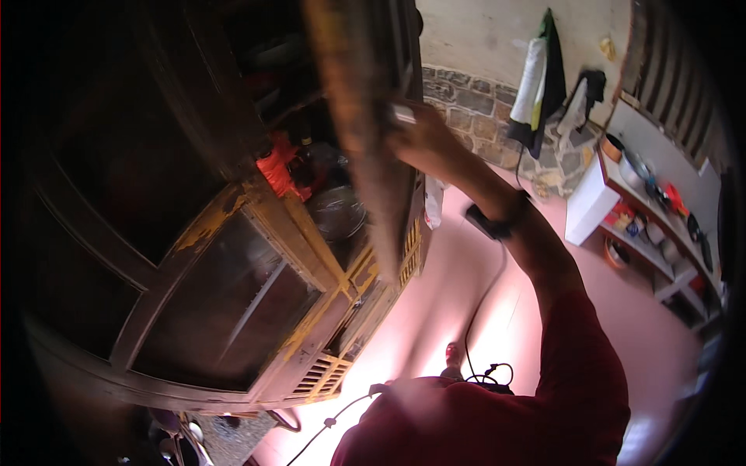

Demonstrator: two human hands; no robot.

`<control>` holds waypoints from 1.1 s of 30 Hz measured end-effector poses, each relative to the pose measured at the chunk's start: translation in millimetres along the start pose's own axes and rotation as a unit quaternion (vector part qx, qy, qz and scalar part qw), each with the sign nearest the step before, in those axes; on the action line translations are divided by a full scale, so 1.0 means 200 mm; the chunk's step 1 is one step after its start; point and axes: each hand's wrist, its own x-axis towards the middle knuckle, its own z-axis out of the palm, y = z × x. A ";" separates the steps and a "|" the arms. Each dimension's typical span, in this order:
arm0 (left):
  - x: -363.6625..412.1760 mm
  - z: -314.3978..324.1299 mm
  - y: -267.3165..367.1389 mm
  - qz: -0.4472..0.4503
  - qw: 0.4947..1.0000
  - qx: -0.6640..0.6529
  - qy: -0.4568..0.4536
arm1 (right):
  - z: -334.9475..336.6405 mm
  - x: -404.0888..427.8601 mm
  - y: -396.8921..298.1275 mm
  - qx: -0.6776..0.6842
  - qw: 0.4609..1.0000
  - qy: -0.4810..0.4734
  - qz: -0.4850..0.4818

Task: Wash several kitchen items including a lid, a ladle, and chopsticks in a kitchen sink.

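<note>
My right hand is at the swung-out wooden door of a dark cabinet, its fingers closed at the door's outer side. A small pale, shiny patch shows beside the fingers, too blurred to name. A dark band with a black case is around my right wrist. Behind the door, inside the cabinet, are a red plastic bag and a round clear cover or bowl. My left hand is out of view.
A white shelf unit with pots and kitchenware stands at right. Cloths hang on the wall. A black cable runs over the pink floor. Utensils lie on a counter at lower left.
</note>
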 end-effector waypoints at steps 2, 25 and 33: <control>-0.24 -0.03 -0.05 -0.027 0.999 -0.019 0.013 | -0.13 -0.23 0.12 0.114 0.990 0.069 -0.053; -1.41 -0.12 0.26 -0.068 0.979 -0.193 -0.007 | -0.29 -0.47 0.71 0.254 0.953 0.143 -0.088; -1.26 0.20 0.30 -0.078 0.952 -0.286 -0.071 | 0.45 0.37 0.68 0.519 0.844 0.034 0.127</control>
